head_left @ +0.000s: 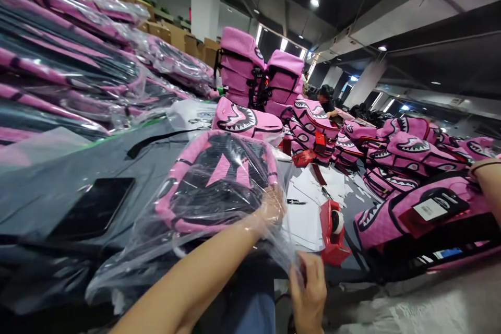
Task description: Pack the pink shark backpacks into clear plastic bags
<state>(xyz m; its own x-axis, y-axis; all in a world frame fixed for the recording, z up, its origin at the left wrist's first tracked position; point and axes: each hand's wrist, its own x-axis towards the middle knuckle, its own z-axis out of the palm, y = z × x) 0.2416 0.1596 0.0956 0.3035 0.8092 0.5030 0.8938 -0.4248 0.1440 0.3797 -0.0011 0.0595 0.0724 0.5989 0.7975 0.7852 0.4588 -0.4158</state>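
Note:
A pink and black backpack (223, 180) lies inside a clear plastic bag (146, 255) on the table in front of me. My left hand (273, 206) reaches into the bag and rests at the backpack's right side. Plastic and blur mask its fingers. Just right of the bag's mouth, my right hand (308, 289) pinches the edge of the film between thumb and fingers. A red tape dispenser (334, 232) stands close beyond that hand, with white papers (307, 219) to its left.
A phone (96, 206) lies on the left of the table. Bagged backpacks (66, 57) pile high behind it. Unbagged pink backpacks (410, 151) fill the back and right. Another person's arm (489, 182) reaches to a tagged backpack (415, 214). Another person (325, 96) is farther back.

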